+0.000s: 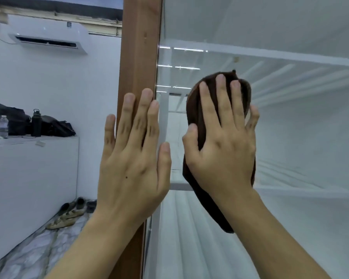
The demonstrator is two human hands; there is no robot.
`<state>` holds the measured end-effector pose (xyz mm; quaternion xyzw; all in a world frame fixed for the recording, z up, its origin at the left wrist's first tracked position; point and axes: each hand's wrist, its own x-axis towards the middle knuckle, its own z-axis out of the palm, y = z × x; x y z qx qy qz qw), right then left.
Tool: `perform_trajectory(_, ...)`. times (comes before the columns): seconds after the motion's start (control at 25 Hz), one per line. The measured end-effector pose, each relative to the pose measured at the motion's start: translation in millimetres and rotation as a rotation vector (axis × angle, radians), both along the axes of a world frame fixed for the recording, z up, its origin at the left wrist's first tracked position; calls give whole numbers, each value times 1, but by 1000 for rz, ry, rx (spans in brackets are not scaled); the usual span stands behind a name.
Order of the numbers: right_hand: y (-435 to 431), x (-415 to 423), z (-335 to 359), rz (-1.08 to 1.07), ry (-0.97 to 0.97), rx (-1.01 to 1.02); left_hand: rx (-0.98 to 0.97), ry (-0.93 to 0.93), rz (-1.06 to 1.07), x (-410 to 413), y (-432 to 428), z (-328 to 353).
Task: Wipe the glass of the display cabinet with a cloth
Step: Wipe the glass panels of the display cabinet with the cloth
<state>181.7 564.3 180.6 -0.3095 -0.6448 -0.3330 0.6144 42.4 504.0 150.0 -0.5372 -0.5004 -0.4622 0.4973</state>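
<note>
The display cabinet's glass pane (pixel 290 127) fills the right half of the view, with white shelves behind it. A dark brown cloth (pixel 193 109) lies flat on the glass, its tail hanging down below my wrist. My right hand (pixel 222 141) presses the cloth against the pane with straight, spread fingers. My left hand (pixel 133 158) rests flat with straight fingers on the cabinet's brown wooden frame post (pixel 139 47), its thumb at the edge of the glass.
A white low cabinet (pixel 32 178) stands to the left with black bags (pixel 18 119), a black flask (pixel 36 123) and a water bottle (pixel 3 125) on top. Shoes (pixel 69 214) lie on the marble floor. An air conditioner (pixel 50 37) hangs on the wall.
</note>
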Motion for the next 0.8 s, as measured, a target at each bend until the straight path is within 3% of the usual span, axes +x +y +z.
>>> perform_trajectory(0.28,8,-7,-46,-11,-71,63,56,11,25,-2,9,-17)
perform_trajectory(0.64,9,9,-86,-19,-70,0,42,34,36,-7,11,-43)
perform_trajectory(0.8,7,9,-66,12,-14,-55,19,22,35,-7,9,-55)
